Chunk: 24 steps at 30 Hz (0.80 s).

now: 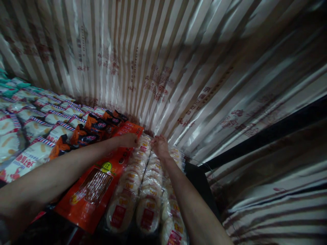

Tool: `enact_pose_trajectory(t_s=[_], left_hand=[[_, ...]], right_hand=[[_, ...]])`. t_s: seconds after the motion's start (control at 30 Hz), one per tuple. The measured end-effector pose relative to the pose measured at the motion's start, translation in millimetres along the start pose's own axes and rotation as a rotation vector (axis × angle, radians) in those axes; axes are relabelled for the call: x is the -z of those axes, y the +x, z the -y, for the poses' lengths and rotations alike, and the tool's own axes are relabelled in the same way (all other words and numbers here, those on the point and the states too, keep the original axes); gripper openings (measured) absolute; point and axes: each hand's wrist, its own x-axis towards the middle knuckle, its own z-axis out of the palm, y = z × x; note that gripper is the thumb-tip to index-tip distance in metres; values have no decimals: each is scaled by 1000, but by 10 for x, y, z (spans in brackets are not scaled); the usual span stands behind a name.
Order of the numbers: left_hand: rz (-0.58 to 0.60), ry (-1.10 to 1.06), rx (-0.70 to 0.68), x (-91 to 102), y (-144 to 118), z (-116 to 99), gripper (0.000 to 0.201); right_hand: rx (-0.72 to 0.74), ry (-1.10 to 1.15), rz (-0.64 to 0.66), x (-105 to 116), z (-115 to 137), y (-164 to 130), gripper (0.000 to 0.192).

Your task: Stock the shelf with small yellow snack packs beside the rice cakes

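Rows of round, flat cakes in clear wrappers (149, 190) with red and yellow labels run away from me. At their far end, my left hand (129, 140) reaches across a large orange-red bag (89, 204), its fingers curled in by the first row. My right hand (159, 146) is a short way to the right, over the far end of the middle rows, fingers bent together. What either hand pinches is too dark and small to make out. Through the orange bag's window, thin brown sticks (97, 185) show.
Left of the bag stand orange and black packets (87, 137), then many white packets (38, 153) with striped tops. Green packets (12, 83) lie at the far left. A striped, printed sheet (158, 68) hangs close behind the goods. A dark bar (263, 132) slants along the right.
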Motion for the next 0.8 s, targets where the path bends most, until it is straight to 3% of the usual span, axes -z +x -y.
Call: enact_pose_trajectory(t_s=[0.2, 0.6, 0.8], left_hand=[[107, -229, -76, -66, 46, 102, 11], [-124, -109, 18, -156, 66, -38, 15], [-127, -63, 31, -166, 84, -50, 14]], right_hand=[[-20, 20, 10, -25, -5, -15, 11], [19, 40, 3, 12, 24, -40, 9], [15, 48, -15, 58, 55, -26, 13]])
